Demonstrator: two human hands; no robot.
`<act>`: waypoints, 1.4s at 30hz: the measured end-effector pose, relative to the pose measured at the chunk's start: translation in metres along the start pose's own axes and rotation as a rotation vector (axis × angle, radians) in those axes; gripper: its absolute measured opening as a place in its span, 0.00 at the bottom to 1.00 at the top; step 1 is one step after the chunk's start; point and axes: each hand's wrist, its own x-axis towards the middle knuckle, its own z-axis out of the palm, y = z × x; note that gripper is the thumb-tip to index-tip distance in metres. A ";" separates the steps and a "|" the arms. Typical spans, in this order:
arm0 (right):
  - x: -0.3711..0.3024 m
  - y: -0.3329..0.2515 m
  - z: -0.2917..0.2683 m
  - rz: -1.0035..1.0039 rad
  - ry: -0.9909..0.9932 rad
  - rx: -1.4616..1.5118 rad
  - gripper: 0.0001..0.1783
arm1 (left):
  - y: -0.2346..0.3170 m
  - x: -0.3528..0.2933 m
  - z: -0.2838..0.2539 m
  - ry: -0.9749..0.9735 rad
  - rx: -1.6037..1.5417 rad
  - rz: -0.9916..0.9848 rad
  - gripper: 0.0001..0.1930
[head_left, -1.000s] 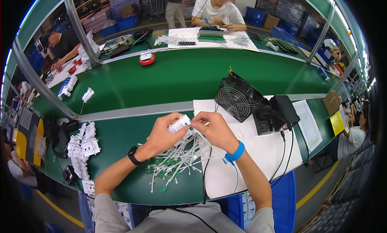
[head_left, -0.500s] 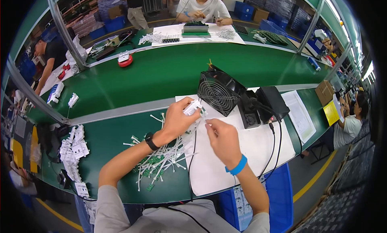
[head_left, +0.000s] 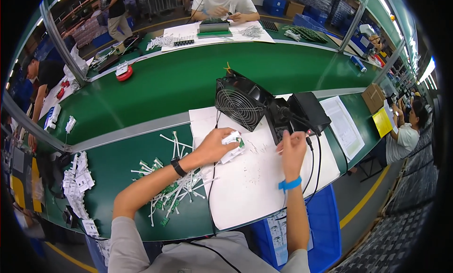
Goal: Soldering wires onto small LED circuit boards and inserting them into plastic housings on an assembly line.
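My left hand [head_left: 214, 145] grips a white plastic housing [head_left: 232, 145] over the white sheet [head_left: 240, 197]. A bit of green circuit board shows at the housing's right side. My right hand [head_left: 293, 152] is raised beside a black holder [head_left: 279, 124] with cables; its fingers are bent together, and anything between them is too small to tell. A black fan [head_left: 243, 103] with a round wire guard stands just beyond my left hand. Left of the sheet, beneath my left forearm, lies a pile of white cables with small green boards [head_left: 165, 197].
More white housings [head_left: 78, 181] are heaped at the left. A black power box [head_left: 309, 113] and a paper sheet [head_left: 343, 126] stand to the right. An open blue bin [head_left: 325, 230] sits below the front edge. Across the green belt [head_left: 174, 79], another person works.
My right hand has moved away from the housing, right to the black holder. The housing in my left hand has turned and come slightly lower. The whole view has shifted a little.
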 end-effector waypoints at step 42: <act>-0.048 0.012 0.017 -0.070 -0.093 0.247 0.05 | -0.013 -0.025 -0.019 -0.083 1.014 0.472 0.28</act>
